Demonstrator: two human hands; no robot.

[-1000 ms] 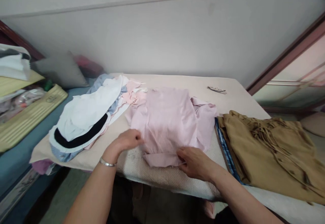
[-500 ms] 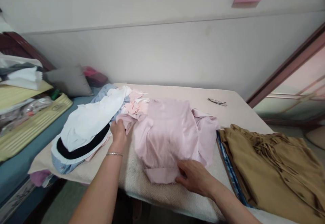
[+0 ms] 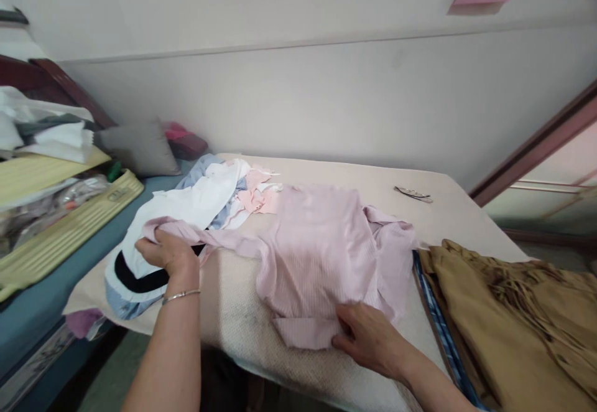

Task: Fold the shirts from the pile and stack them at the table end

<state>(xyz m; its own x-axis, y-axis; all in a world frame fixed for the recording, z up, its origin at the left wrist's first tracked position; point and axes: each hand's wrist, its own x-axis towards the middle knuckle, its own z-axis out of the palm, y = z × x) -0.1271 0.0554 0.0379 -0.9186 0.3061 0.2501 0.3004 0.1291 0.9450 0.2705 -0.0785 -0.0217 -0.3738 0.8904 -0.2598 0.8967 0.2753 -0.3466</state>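
Note:
A pale pink ribbed shirt (image 3: 321,250) lies spread on a cloth-covered table (image 3: 373,182). My left hand (image 3: 168,253) is closed around the end of its left sleeve, drawn out to the left over a heap of clothes. My right hand (image 3: 368,337) presses down on the shirt's collar at the near edge, fingers curled on the fabric. A thin bracelet circles my left wrist.
A heap of white, blue and pink garments (image 3: 186,213) lies at the table's left. A folded tan fringed garment (image 3: 517,312) rests at the right on blue cloth. A small metal clip (image 3: 413,194) lies far back. Left stand a yellow crate (image 3: 69,225) and a grey pillow (image 3: 137,147).
My left hand took the pink shirt's left sleeve and pulled it out to the left, straightening it. My right hand stayed on the collar. The camera shifted a little leftward.

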